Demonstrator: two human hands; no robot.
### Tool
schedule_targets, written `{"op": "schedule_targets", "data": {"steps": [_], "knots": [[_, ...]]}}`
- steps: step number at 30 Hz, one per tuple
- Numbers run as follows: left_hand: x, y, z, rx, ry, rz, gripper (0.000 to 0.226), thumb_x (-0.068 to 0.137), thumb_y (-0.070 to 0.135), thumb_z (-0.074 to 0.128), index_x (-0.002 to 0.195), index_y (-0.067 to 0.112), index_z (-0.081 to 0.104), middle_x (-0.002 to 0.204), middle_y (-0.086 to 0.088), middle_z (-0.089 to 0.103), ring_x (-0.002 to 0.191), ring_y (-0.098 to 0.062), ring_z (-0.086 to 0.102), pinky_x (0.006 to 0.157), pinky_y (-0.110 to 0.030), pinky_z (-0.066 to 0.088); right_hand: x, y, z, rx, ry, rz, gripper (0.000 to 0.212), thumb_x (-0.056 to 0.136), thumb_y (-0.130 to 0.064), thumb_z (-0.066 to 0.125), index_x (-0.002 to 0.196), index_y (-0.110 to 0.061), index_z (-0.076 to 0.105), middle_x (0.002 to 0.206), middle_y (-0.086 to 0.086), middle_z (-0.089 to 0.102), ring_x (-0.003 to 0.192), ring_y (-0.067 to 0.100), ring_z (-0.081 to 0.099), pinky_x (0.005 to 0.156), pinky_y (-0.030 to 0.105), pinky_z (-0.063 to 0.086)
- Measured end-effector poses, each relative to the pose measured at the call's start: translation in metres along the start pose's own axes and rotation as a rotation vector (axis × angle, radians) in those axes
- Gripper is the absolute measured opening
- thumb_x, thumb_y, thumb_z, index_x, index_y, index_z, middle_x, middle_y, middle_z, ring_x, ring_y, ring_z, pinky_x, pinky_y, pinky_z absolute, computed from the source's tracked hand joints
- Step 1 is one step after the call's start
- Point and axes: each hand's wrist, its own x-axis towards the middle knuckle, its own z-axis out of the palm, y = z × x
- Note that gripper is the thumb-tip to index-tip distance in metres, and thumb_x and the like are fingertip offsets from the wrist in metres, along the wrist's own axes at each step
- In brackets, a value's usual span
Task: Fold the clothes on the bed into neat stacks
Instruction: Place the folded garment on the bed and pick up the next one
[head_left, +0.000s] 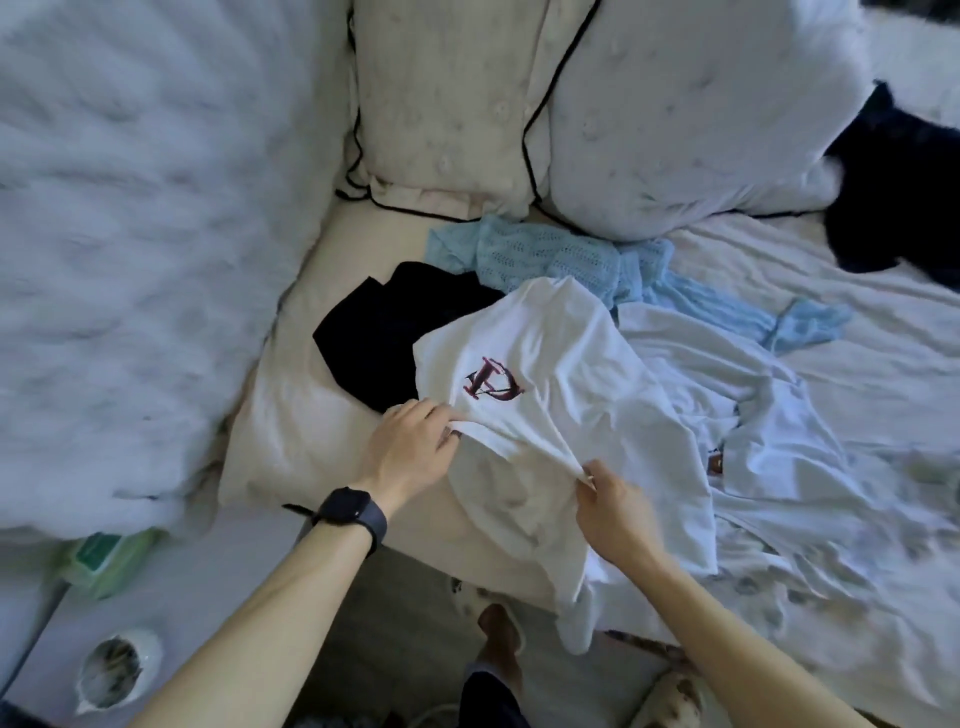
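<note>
White T-shirt (561, 364), spread at the near edge of the bed (857, 332), printed side up: a dark-red emblem (492, 385) resembling a stylised letter D, with no other writing legible. Left hand (410, 449), its wrist bearing a black watch (350, 512), pinches the shirt's near-left edge with curled fingers; right hand (613, 506) grips a fold of the same edge, just to the right. Black garment (384, 332) lies partly under the shirt's far-left side; light-blue knit (545, 254) beyond it; pale-blue shirt (769, 415) to the right. 2 pillows (447, 104) lie at the far end. Grey floor (395, 613) shows between the forearms.
</note>
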Motion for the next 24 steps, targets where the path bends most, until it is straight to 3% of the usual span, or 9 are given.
{"op": "schedule_targets", "data": {"steps": [3, 6, 9, 12, 15, 17, 21, 22, 24], "knots": [[0.007, 0.074, -0.055, -0.153, 0.113, 0.048, 0.009, 0.09, 0.023, 0.072, 0.097, 0.017, 0.073, 0.086, 0.003, 0.066, 0.084, -0.023, 0.058, 0.075, -0.033, 0.047, -0.034, 0.03, -0.081, 0.196, 0.115, -0.015, 0.011, 0.105, -0.031, 0.047, 0.107, -0.039, 0.055, 0.09, -0.01, 0.067, 0.081, 0.02, 0.064, 0.065, 0.035, 0.046], [0.022, 0.168, -0.11, -0.29, 0.102, 0.084, 0.016, 0.092, 0.04, 0.066, 0.09, 0.025, 0.068, 0.081, 0.008, 0.061, 0.079, -0.008, 0.054, 0.07, -0.023, 0.042, -0.07, 0.064, -0.17, 0.329, 0.27, -0.088, 0.008, 0.103, -0.032, 0.053, 0.1, -0.038, 0.058, 0.088, -0.017, 0.066, 0.082, 0.011, 0.064, 0.062, 0.025, 0.044], [0.034, 0.276, -0.16, -0.413, 0.119, 0.136, 0.04, 0.089, 0.048, 0.069, 0.069, 0.018, 0.053, 0.063, 0.011, 0.048, 0.064, -0.008, 0.048, 0.06, -0.018, 0.035, -0.114, 0.103, -0.267, 0.375, 0.424, -0.158, 0.013, 0.102, -0.034, 0.055, 0.091, -0.041, 0.056, 0.085, -0.019, 0.065, 0.08, 0.006, 0.062, 0.062, 0.022, 0.04], [0.038, 0.383, -0.197, -0.436, 0.145, 0.219, 0.056, 0.086, 0.049, 0.073, 0.067, 0.01, 0.038, 0.059, 0.005, 0.034, 0.055, -0.008, 0.035, 0.055, -0.023, 0.029, -0.156, 0.148, -0.348, 0.417, 0.538, -0.225, 0.002, 0.101, -0.039, 0.055, 0.099, -0.039, 0.056, 0.091, -0.013, 0.067, 0.082, 0.008, 0.064, 0.066, 0.027, 0.047], [0.039, 0.476, -0.22, -0.472, 0.13, 0.299, 0.05, 0.085, 0.042, 0.077, 0.072, 0.003, 0.049, 0.064, -0.005, 0.05, 0.059, -0.004, 0.046, 0.06, -0.019, 0.036, -0.201, 0.191, -0.402, 0.512, 0.643, -0.286, 0.023, 0.098, -0.049, 0.057, 0.111, -0.031, 0.057, 0.104, -0.008, 0.068, 0.09, 0.009, 0.068, 0.075, 0.033, 0.054], [0.038, 0.529, -0.231, -0.492, 0.143, 0.344, 0.044, 0.083, 0.039, 0.079, 0.083, -0.001, 0.061, 0.071, 0.003, 0.066, 0.065, 0.002, 0.058, 0.066, -0.014, 0.042, -0.227, 0.214, -0.42, 0.497, 0.666, -0.338, 0.048, 0.088, -0.069, 0.056, 0.117, -0.031, 0.057, 0.113, -0.011, 0.065, 0.098, 0.008, 0.065, 0.08, 0.034, 0.055], [0.039, 0.611, -0.244, -0.496, 0.16, 0.412, 0.043, 0.081, 0.041, 0.08, 0.089, 0.002, 0.067, 0.08, -0.005, 0.068, 0.07, -0.01, 0.059, 0.071, -0.021, 0.047, -0.251, 0.241, -0.429, 0.205, 0.665, -0.297, 0.105, 0.063, -0.102, 0.035, 0.141, -0.032, 0.046, 0.139, -0.013, 0.048, 0.128, 0.009, 0.048, 0.096, 0.031, 0.047], [0.04, 0.626, -0.244, -0.495, 0.145, 0.426, 0.042, 0.081, 0.042, 0.08, 0.088, 0.002, 0.067, 0.076, -0.007, 0.065, 0.067, -0.009, 0.054, 0.068, -0.018, 0.045, -0.251, 0.248, -0.429, 0.117, 0.679, -0.266, 0.105, 0.066, -0.101, 0.034, 0.145, -0.032, 0.043, 0.144, -0.013, 0.044, 0.133, 0.011, 0.043, 0.1, 0.03, 0.045], [0.043, 0.649, -0.242, -0.49, 0.112, 0.453, 0.034, 0.079, 0.041, 0.081, 0.082, 0.009, 0.069, 0.07, -0.002, 0.059, 0.064, -0.006, 0.048, 0.064, -0.017, 0.041, -0.248, 0.262, -0.432, 0.002, 0.71, -0.2, 0.081, 0.084, -0.085, 0.039, 0.146, -0.034, 0.042, 0.147, -0.012, 0.045, 0.135, 0.014, 0.043, 0.1, 0.031, 0.046]]}}
